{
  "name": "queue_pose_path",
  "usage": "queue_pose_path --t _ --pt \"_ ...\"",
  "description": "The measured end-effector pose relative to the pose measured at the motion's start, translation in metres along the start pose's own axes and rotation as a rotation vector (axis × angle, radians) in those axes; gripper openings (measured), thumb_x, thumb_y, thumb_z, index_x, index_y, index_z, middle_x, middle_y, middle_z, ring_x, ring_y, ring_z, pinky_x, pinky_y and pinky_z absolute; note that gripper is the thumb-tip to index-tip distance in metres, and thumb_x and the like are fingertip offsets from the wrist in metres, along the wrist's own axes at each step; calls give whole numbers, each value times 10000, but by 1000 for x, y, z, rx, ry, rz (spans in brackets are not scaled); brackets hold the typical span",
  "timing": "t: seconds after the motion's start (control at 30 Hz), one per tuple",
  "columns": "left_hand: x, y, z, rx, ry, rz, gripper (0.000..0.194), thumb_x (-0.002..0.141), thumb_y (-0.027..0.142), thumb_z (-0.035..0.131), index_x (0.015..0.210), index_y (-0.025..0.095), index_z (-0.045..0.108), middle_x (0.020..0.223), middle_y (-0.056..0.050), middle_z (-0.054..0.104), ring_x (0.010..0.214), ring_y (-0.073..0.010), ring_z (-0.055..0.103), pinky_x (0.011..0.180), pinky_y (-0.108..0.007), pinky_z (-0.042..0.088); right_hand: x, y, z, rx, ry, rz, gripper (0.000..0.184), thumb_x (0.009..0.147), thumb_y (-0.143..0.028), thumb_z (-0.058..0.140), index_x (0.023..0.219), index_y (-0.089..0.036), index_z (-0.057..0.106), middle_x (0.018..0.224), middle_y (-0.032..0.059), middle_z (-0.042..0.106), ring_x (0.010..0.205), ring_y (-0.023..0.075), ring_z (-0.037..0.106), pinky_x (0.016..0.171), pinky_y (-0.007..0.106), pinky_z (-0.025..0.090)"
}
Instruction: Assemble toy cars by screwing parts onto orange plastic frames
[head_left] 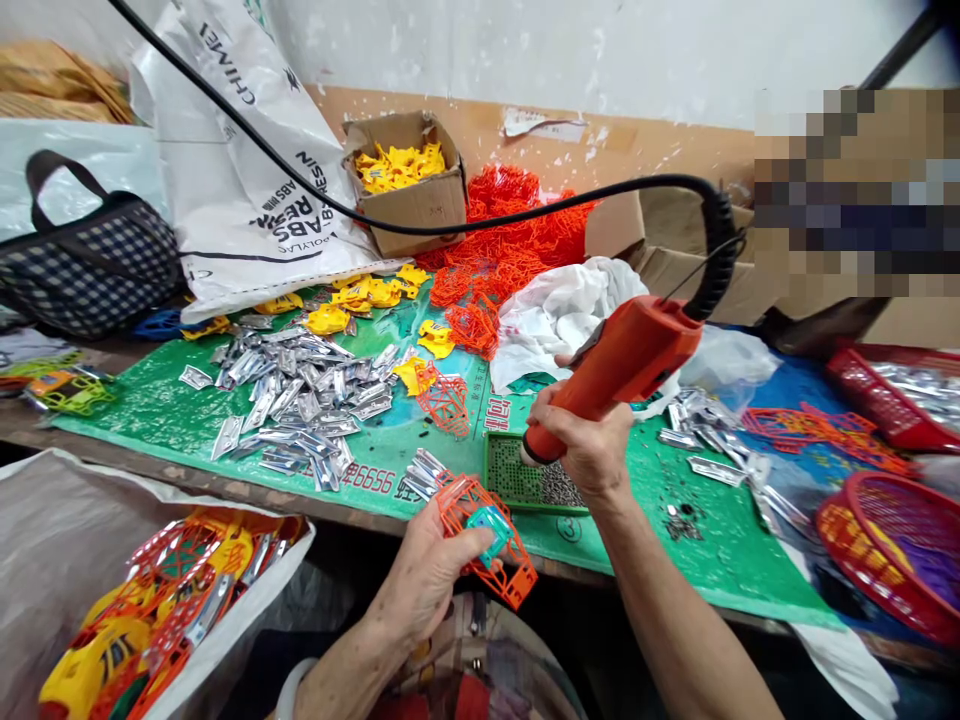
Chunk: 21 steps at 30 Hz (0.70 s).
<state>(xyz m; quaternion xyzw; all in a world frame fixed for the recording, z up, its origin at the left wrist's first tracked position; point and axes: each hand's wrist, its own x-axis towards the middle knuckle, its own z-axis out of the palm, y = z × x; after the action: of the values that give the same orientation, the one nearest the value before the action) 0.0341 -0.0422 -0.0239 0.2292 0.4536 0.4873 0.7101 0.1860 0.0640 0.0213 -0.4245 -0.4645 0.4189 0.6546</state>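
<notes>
My left hand (429,560) is closed on an orange plastic lattice frame (517,572) with a teal piece (489,532) set in it, the thumb lying on that piece. My right hand (600,445) wraps round a red-orange electric screwdriver (626,355), its nose tilted down to the left over a green tray (491,470). Small dark screws (562,487) fill part of this tray; whether the tip touches them I cannot tell. Shiny silver strips (424,472) lie just behind the held frame. Another orange frame (444,400) rests beside a yellow piece (409,376).
A black cable (480,222) arches over the table to the screwdriver. Silver parts (300,385) are heaped at left. Behind stand a carton of yellow parts (412,210) and piled orange frames (525,235). Red baskets (847,530) sit at right; a white sack (292,560) hangs front left.
</notes>
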Motion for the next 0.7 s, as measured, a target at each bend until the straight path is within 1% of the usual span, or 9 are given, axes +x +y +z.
queue_pose_path --t 0.13,0.2,0.27,0.33,0.4,0.5,0.6,0.7 --pt "0 -5 -3 2 61 12 516 676 181 788 1154 177 591 953 -32 703 783 -179 661 614 -272 572 1 -1 -1 21 3 -22 134 577 -182 769 640 -175 651 604 -21 631 511 136 552 520 319 465" --pt "-1 -6 -3 -3 69 32 509 681 172 785 1152 174 594 952 -30 704 789 -172 658 652 -279 575 2 -8 -3 60 -4 -34 127 589 -168 766 606 -168 640 602 -16 632 510 136 558 524 318 467" --pt "-3 -7 -3 -3 51 56 456 691 169 776 1117 168 610 917 -23 706 757 -160 650 658 -276 569 -1 -20 -3 121 -15 -38 120 602 -156 755 621 -167 637 607 -14 636 512 141 571 528 318 473" --pt "-4 -6 -1 0 34 76 419 689 158 769 1083 165 626 895 -20 705 739 -160 642 638 -273 560 -7 -36 -2 186 -41 -45 138 614 -138 737 723 -177 660 611 -19 640 516 147 584 533 318 481" --pt "-5 -6 0 -11 26 88 407 682 140 769 1065 163 635 907 -25 711 764 -169 646 655 -277 556 -18 -52 0 249 -96 -47 255 634 -125 713 872 -205 673 623 -27 646 535 154 597 554 323 497" --pt "-5 -7 2 -44 25 100 388 676 124 780 1037 155 640 896 -27 719 784 -168 653 735 -286 542 -37 -69 2 317 -196 -32 433 673 -103 679 1074 -262 644 667 -35 653 594 154 610 621 335 528" --pt "-5 -9 3 -60 18 106 385 660 122 800 1008 150 638 848 -17 715 737 -154 645 739 -279 524 -53 -74 5 332 -254 -25 543 700 -94 692 1195 -294 591 703 -39 651 624 146 610 670 340 545" --pt "-5 -10 3 -61 25 99 371 642 126 814 967 149 636 784 1 689 697 -150 631 704 -271 517 -62 -73 7 319 -275 -25 538 728 -123 718 1215 -300 571 723 -40 646 647 144 615 684 340 549"
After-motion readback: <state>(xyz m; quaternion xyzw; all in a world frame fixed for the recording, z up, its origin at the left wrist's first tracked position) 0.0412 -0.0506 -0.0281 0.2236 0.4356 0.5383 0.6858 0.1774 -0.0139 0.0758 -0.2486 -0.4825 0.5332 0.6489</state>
